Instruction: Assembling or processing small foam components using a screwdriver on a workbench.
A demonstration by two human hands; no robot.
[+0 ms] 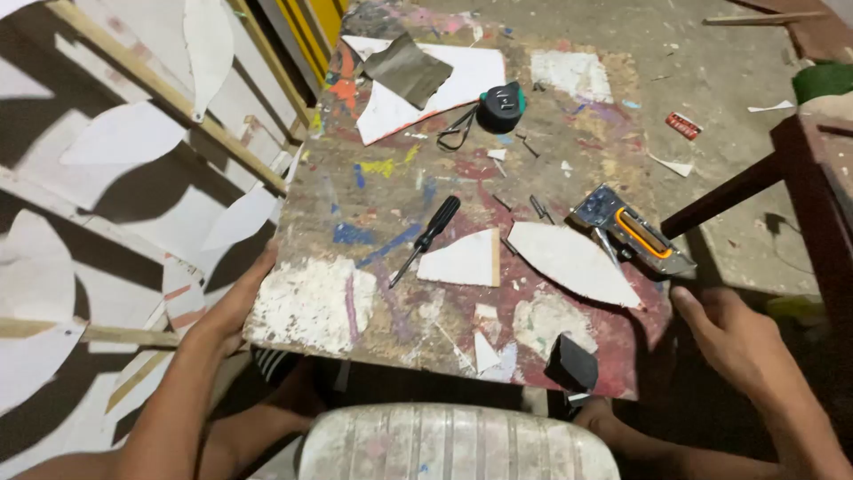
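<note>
Head view, board: the paint-spattered board [391, 222] lies flat and fills the middle of the picture, both hands at its near corners.
Left hand: the left hand [233, 307] grips the board's near-left edge; its fingers curl around and under the edge, thumb side up, so the tips are hidden.
Right hand: the right hand [724, 333] sits just off the near-right corner, fingers loosely together and slightly bent, holding nothing, close to the edge; whether it touches, I cannot tell.
Step in hand: looks like taking hold of the board to shift or steady it.
Next move: by my judgement it calls for a firm right-side grip and a level lift, since everything on top is loose.
On the board: staple gun [633, 233] at the right edge, leaf-shaped white cutout [573, 262] beside it, screwdriver [426, 238] mid-board, tape measure [500, 107] and scissors [458, 129] toward the far edge, black block [570, 363] at the near edge.
In the way: a white stool [453, 443] right below the near edge; a dark wooden table leg [724, 196] crowds the right side.
</note>
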